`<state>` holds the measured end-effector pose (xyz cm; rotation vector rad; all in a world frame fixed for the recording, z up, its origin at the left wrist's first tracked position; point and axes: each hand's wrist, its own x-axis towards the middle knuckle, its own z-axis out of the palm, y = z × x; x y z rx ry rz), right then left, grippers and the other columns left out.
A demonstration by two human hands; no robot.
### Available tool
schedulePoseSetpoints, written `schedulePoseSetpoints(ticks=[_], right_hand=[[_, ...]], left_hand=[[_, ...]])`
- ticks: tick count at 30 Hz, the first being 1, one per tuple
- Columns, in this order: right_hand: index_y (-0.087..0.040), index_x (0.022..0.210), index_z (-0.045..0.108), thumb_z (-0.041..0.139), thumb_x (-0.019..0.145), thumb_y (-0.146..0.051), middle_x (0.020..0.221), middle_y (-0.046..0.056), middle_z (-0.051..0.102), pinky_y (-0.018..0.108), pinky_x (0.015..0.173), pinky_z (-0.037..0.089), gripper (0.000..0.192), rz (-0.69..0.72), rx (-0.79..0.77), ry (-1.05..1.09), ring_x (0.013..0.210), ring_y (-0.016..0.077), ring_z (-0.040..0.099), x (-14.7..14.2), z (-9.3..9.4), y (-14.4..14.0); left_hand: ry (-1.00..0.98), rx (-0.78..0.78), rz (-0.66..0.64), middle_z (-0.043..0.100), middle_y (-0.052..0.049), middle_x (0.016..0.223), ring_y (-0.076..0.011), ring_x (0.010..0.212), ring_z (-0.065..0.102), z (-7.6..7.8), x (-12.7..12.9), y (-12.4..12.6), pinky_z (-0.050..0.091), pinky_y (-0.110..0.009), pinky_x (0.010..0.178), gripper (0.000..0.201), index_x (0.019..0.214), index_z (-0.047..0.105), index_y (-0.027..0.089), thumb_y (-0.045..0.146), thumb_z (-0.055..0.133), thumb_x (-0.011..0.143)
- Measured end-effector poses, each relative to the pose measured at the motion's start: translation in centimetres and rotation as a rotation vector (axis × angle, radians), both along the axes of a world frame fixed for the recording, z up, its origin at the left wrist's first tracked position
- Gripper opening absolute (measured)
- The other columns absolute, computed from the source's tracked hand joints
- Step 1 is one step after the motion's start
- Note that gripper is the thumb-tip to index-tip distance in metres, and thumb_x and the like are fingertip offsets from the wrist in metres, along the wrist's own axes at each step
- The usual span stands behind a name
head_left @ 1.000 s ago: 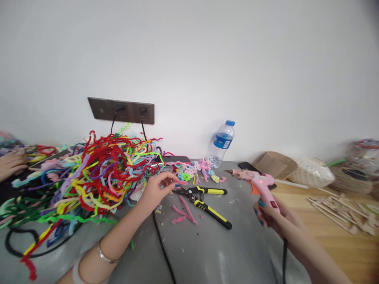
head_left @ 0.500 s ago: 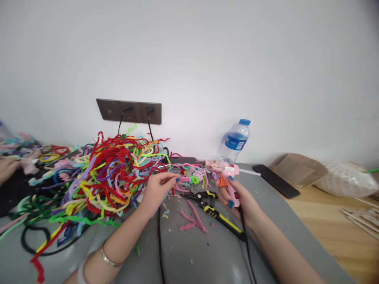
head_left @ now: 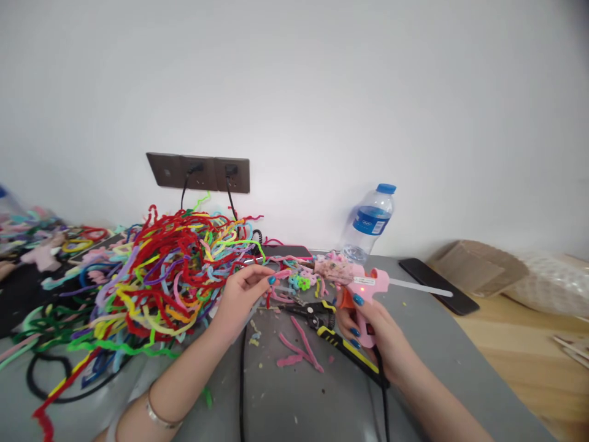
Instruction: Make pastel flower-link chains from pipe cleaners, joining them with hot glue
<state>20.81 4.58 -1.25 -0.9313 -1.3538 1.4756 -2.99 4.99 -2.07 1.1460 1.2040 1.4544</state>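
Observation:
My right hand (head_left: 368, 322) is wrapped round the handle of a pink hot glue gun (head_left: 352, 274), whose nozzle points left. A pale glue stick (head_left: 421, 287) sticks out of its back end. Between thumb and fingers of my left hand (head_left: 248, 291) is a short pink pipe cleaner piece (head_left: 283, 274), close to the nozzle; I cannot tell whether they touch. Wire strippers (head_left: 345, 347) with black and yellow handles lie below the gun. Pink pipe cleaner offcuts (head_left: 304, 350) are on the grey table (head_left: 285, 405).
A large tangle of coloured pipe cleaners (head_left: 179, 270) covers the left side. A water bottle (head_left: 370, 221) stands by the wall, with a black phone (head_left: 437, 285) to its right. Two plugs sit in the wall socket (head_left: 197, 173). Another person's hand (head_left: 6, 269) shows at the far left.
The glue gun has turned and its nozzle has come close to the pink piece in my left hand. More of the glue stick shows at the right. The view has shifted slightly.

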Motion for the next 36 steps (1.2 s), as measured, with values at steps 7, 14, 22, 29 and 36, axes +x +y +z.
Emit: schedulePoseSetpoints(ticks=[7, 14, 22, 29, 36], right_hand=[[-0.018, 0.082, 0.060, 0.049, 0.087, -0.069, 0.047, -0.003, 0.050, 0.024, 0.044, 0.029, 0.053, -0.005, 0.151, -0.157, 0.041, 0.0107, 0.038, 0.2, -1.2, -0.1], [-0.019, 0.076, 0.057, 0.049, 0.088, -0.069, 0.047, -0.002, 0.052, 0.024, 0.045, 0.032, 0.053, -0.026, 0.220, -0.207, 0.042, 0.0111, 0.041, 0.2, -0.9, -0.4], [-0.020, 0.061, 0.053, 0.042, 0.090, -0.069, 0.044, 0.002, 0.056, 0.025, 0.043, 0.035, 0.058, -0.023, 0.346, -0.473, 0.040, 0.0119, 0.043, -0.2, -1.1, -1.3], [-0.019, 0.079, 0.057, 0.048, 0.090, -0.059, 0.047, -0.001, 0.053, 0.026, 0.045, 0.039, 0.042, -0.087, 0.404, -0.531, 0.042, 0.0139, 0.046, -0.3, -1.2, -1.5], [-0.018, 0.078, 0.058, 0.045, 0.092, -0.053, 0.046, -0.002, 0.050, 0.025, 0.042, 0.037, 0.040, -0.090, 0.424, -0.551, 0.041, 0.0129, 0.043, -0.2, -1.6, -1.5]], left_hand=[[0.028, 0.000, 0.012, 0.072, -0.003, 0.073, -0.0141, 0.063, 0.062, 0.2, -0.2, 0.0, 0.049, -0.023, 0.059, 0.024, 0.085, 0.071, 0.017, 0.037, 0.074, 0.073], [0.060, 0.046, 0.021, 0.068, 0.000, 0.070, -0.0129, 0.063, 0.060, 0.1, -0.2, -0.1, 0.047, -0.021, 0.059, 0.018, 0.084, 0.071, 0.018, 0.033, 0.072, 0.075], [0.069, 0.087, 0.009, 0.069, 0.000, 0.075, -0.0121, 0.064, 0.059, 0.4, -0.2, -0.1, 0.047, -0.022, 0.062, 0.015, 0.082, 0.070, 0.017, 0.027, 0.072, 0.072], [0.102, 0.091, -0.006, 0.068, -0.001, 0.073, -0.0135, 0.065, 0.059, 0.9, 0.1, -0.3, 0.046, -0.022, 0.060, 0.016, 0.081, 0.071, 0.017, 0.030, 0.072, 0.071], [0.092, 0.097, -0.004, 0.067, -0.001, 0.072, -0.0122, 0.062, 0.058, 1.0, 0.1, -0.3, 0.045, -0.021, 0.058, 0.014, 0.079, 0.070, 0.017, 0.028, 0.071, 0.071]])
